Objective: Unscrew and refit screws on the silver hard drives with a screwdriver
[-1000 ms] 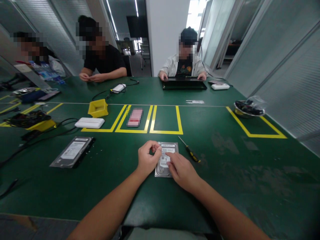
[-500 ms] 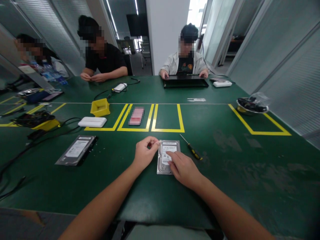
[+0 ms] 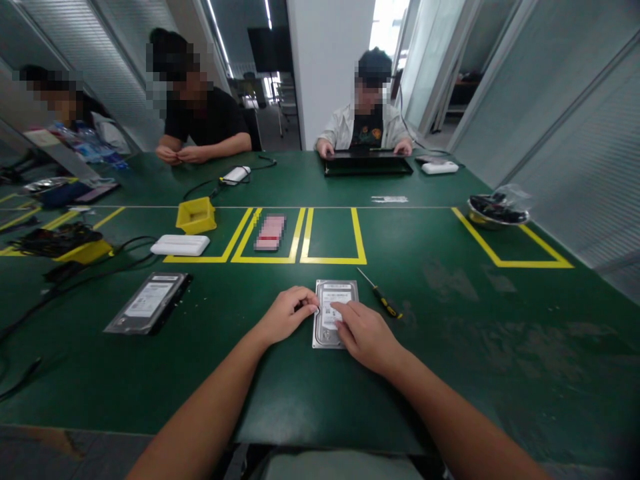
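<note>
A silver hard disk drive [image 3: 336, 291] with a white label lies flat on the green table in front of me. At its left edge, near the notch, is my left hand [image 3: 289, 313], thumb and fingertips pinched together; whatever is between them is too small to make out. My right hand [image 3: 367, 337] rests over the lower right of the drive. Its index finger stretches onto the label, with the thumb apart below it, and the other fingers are partly hidden. Just right of the drive lies a black and yellow screwdriver [image 3: 387, 303], tip pointing away from me.
Left lies another hard drive [image 3: 150, 300] in a clear bag. Beyond are a white power bank [image 3: 180, 245], a yellow bin [image 3: 197, 216], a pink pixelated item [image 3: 271, 233] and cables [image 3: 55, 240]. A bowl of black parts [image 3: 497, 211] stands right. Several people sit opposite.
My left hand has slid down along the drive's left edge, from its upper corner to the notch. My right hand and the drive stay put. The view has shifted slightly.
</note>
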Motion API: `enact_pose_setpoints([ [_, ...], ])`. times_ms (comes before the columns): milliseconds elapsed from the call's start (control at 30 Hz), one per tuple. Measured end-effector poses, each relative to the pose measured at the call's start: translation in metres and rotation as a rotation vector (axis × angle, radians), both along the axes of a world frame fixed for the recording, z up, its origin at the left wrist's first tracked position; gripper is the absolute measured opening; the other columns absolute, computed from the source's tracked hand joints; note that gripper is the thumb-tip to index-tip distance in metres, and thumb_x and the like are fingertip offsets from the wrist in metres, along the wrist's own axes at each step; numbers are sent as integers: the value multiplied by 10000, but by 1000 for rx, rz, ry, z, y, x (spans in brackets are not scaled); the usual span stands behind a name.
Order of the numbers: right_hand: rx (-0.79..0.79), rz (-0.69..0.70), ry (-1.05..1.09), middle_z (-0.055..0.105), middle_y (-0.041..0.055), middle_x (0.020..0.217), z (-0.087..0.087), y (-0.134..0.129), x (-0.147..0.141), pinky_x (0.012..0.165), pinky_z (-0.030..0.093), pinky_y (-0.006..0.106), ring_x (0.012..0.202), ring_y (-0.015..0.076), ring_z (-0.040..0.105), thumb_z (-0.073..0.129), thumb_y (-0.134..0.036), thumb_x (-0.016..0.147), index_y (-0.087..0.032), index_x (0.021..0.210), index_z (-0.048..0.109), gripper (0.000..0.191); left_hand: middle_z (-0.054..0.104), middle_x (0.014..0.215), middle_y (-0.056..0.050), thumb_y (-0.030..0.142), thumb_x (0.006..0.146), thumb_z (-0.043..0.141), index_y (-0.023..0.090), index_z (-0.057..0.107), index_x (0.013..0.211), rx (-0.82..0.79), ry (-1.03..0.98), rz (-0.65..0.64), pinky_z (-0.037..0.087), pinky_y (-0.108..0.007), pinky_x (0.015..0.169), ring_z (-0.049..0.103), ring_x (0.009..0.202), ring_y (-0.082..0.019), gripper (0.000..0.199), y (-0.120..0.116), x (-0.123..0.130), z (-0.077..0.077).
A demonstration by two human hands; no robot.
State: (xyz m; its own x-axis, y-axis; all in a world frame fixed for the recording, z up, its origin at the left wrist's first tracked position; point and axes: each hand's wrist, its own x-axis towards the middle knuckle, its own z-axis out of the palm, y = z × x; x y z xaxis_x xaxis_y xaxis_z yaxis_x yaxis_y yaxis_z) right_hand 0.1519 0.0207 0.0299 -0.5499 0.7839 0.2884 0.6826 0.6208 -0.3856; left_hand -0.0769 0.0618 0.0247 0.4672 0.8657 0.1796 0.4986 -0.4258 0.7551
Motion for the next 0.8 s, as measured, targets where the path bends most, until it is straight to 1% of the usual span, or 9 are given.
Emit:
enact_pose_setpoints([
  [133,10,6,-1,655,130,1023,1,0,-1,837,509,372,916,231,595,441,-207,956,-111,1270,552,347,671,871,-32,243,917,572,179,677,894,40,28,-52,443,-279,750,591,827,-167,125,0,-4,3],
  [300,7,5,-10,658,132,1016,3,-1,-1,828,509,375,909,232,599,443,-197,952,-106,1256,556,337,672,899,-31,225,928,553,193,676,891,85,79,-74,443,-312,825,592,877,-180,132,0,-5,5],
  [600,7,11,-22,656,120,1009,4,1,-1,806,497,360,889,226,594,454,-183,944,-130,1221,576,307,647,960,-57,230,947,525,202,697,938,161,103,-111,459,-322,870,586,937,-190,175,2,-7,2],
  [800,17,29,-28,646,104,967,2,3,-1,784,477,338,873,217,582,464,-154,931,-134,1142,620,263,632,962,-52,236,947,539,208,714,921,160,86,-114,467,-305,863,600,942,-180,179,3,-8,0],
])
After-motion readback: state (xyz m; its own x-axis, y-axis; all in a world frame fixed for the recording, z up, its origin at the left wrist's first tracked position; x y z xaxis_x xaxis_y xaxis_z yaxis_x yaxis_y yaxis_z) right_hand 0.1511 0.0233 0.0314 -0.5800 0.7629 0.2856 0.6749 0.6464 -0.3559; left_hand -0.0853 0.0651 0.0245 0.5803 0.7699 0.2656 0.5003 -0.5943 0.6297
